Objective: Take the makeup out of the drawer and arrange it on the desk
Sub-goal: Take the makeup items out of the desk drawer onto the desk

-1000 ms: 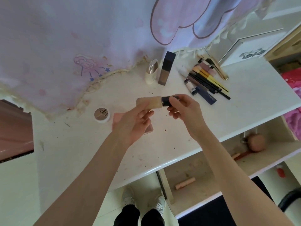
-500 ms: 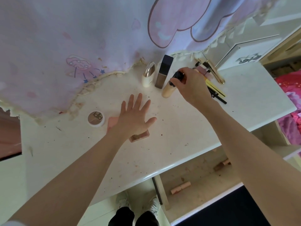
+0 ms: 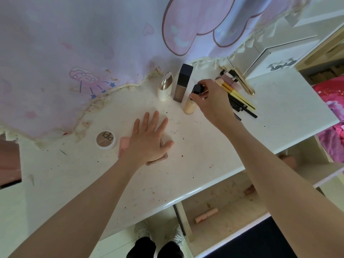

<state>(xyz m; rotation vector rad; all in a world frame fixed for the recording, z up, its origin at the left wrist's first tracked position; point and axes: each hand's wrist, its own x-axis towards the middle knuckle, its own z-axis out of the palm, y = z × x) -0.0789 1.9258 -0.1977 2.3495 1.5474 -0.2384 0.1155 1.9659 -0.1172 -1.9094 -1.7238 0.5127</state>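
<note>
Head view: right hand (image 3: 214,101) grip pinching foundation bottle (image 3: 190,107) btwn dark bottle (image 3: 182,84) & brushes (image 3: 240,97); left hand (image 3: 149,140) flat.

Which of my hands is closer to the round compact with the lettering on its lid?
Left. The left hand lies flat with fingers spread just right of the round compact, over a pink palette. The right hand is farther back, gripping the beige bottle by its cap.

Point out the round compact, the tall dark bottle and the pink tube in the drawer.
Round compact (image 3: 105,139), head view, middle of its lid.
Tall dark bottle (image 3: 181,86), head view, mid-body.
Pink tube (image 3: 206,215), head view, mid-length.
</note>
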